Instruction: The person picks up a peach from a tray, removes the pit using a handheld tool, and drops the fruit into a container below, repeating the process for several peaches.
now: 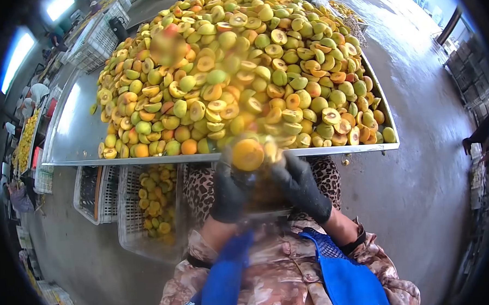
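Both hands wear dark gloves and meet at the front edge of a metal table [74, 135] heaped with halved yellow-green fruit [241, 71]. My left hand [227, 191] is closed round a fruit piece [248, 154] with an orange cut face. My right hand [300, 184] is beside it, its fingers closed at another piece [272, 151] close to the first. A blurred smear over the middle of the view hides the fingertips and whatever lies between the hands.
Below the table's left part stand a white crate [128, 212] holding fruit pieces and another crate [96, 194]. More crates [95, 44] stand at the back left. Stacked crates [470, 74] line the far right, near a person's arm [476, 139].
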### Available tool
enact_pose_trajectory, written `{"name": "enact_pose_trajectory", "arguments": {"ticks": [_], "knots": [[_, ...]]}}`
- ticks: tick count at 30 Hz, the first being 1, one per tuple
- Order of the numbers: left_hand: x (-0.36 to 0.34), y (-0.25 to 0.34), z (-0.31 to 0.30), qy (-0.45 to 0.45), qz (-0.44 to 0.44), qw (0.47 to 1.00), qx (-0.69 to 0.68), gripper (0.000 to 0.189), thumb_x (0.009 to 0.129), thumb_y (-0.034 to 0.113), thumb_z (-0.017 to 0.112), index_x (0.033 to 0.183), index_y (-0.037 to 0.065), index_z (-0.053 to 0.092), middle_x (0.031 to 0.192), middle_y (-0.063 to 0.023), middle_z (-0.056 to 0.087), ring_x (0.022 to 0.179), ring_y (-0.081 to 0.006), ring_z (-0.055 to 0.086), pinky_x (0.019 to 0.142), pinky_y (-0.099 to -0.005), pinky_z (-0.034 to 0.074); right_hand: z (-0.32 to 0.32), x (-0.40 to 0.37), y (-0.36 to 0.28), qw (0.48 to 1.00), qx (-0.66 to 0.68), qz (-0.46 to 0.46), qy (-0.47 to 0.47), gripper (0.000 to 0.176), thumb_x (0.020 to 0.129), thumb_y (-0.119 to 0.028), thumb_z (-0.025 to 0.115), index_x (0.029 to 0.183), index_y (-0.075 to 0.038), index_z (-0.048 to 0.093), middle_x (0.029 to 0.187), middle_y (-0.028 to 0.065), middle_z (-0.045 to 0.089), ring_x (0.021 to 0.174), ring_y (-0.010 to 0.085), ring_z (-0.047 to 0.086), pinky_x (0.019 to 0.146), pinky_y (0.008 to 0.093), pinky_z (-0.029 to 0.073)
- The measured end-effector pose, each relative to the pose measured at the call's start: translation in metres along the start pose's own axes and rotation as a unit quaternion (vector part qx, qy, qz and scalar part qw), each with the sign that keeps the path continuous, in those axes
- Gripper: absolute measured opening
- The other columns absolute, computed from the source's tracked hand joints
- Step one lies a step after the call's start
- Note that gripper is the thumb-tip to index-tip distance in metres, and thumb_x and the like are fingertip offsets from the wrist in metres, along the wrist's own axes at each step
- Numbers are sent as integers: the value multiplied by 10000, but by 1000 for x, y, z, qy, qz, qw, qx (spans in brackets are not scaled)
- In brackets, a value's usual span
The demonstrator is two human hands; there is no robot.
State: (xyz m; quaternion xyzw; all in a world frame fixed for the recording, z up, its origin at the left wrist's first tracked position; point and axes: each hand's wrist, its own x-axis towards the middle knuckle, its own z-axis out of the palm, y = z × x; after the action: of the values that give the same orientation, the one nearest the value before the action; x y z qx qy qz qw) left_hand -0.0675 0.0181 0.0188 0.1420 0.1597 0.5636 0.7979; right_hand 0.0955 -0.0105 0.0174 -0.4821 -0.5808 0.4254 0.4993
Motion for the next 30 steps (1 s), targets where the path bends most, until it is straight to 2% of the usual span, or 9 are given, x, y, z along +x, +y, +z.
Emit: {"name": "enact_pose_trajectory", "arguments": {"ticks": [4, 7, 11, 15, 16, 19, 24, 28, 30], "knots": [[-3, -4, 6, -1, 0, 999, 51, 529, 1091, 433, 404, 1358, -6, 533, 1284, -168, 619, 1209, -298, 600, 1066, -429, 484, 6, -19, 20, 999, 24, 11, -21, 280, 960, -259, 674, 1071, -5, 636, 786, 79, 661, 729, 115, 603, 655, 309, 511], [-3, -11, 17, 97, 30, 992, 80, 481, 1064, 412, 473, 1311, 14, 583, 1149, -128, 666, 1014, -215, 647, 873, -361, 541, -3, -19, -12, 986, 98, 130, -47, 284, 971, -282, 664, 1039, -8, 634, 797, 23, 649, 696, 109, 579, 631, 304, 492], [1, -3, 3, 10, 98, 967, 236, 515, 1094, 421, 410, 1302, -25, 562, 1224, -170, 638, 1142, -300, 634, 1004, -403, 531, -20, -32, -35, 854, 388, 305, -165, 292, 977, -287, 660, 1030, -1, 634, 841, -17, 624, 672, 107, 551, 609, 318, 476], [-1, -6, -12, 22, 55, 976, 211, 515, 1094, 420, 422, 1288, -33, 571, 1170, -166, 663, 1075, -273, 668, 968, -386, 553, 0, -19, -15, 925, 248, 258, -126, 286, 969, -300, 657, 1057, -28, 639, 916, 48, 677, 731, 205, 645, 620, 361, 490], [0, -10, -13, 54, 70, 972, 217, 512, 1092, 420, 428, 1288, -31, 572, 1166, -164, 665, 1065, -269, 672, 966, -385, 555, 4, -22, 29, 995, -40, 42, -85, 248, 954, -285, 656, 1032, -50, 628, 908, 180, 694, 765, 327, 682, 634, 409, 510], [4, -14, -44, 88, 128, 945, 288, 484, 1092, 402, 438, 1280, -21, 581, 1186, -168, 665, 1079, -268, 669, 962, -401, 558, 5, -23, 40, 970, -225, 86, -34, 257, 942, -280, 669, 1007, -42, 594, 861, 263, 653, 786, 408, 669, 653, 460, 517], [1, -12, -48, 124, 63, 987, 82, 475, 1094, 393, 430, 1284, -17, 575, 1203, -176, 659, 1105, -292, 655, 969, -438, 554, 3, -16, 8, 981, -162, 59, -88, 317, 941, -314, 679, 1014, -25, 571, 863, 253, 654, 806, 419, 669, 664, 487, 515], [-1, -12, -28, 67, 7, 996, 61, 450, 1088, 406, 435, 1263, 17, 579, 1158, -177, 666, 1080, -339, 655, 959, -468, 557, 22, -21, 32, 995, -36, 71, -57, 311, 949, -290, 674, 1074, -18, 590, 935, 235, 675, 817, 406, 670, 699, 452, 519], [2, -14, -18, 97, 19, 993, 67, 488, 1058, 459, 477, 1238, 19, 587, 1091, -159, 664, 979, -292, 660, 846, -403, 564, 25, -24, 21, 996, 13, 63, -56, 324, 950, -269, 672, 1109, -1, 583, 936, 221, 677, 819, 399, 670, 717, 435, 517]]}}
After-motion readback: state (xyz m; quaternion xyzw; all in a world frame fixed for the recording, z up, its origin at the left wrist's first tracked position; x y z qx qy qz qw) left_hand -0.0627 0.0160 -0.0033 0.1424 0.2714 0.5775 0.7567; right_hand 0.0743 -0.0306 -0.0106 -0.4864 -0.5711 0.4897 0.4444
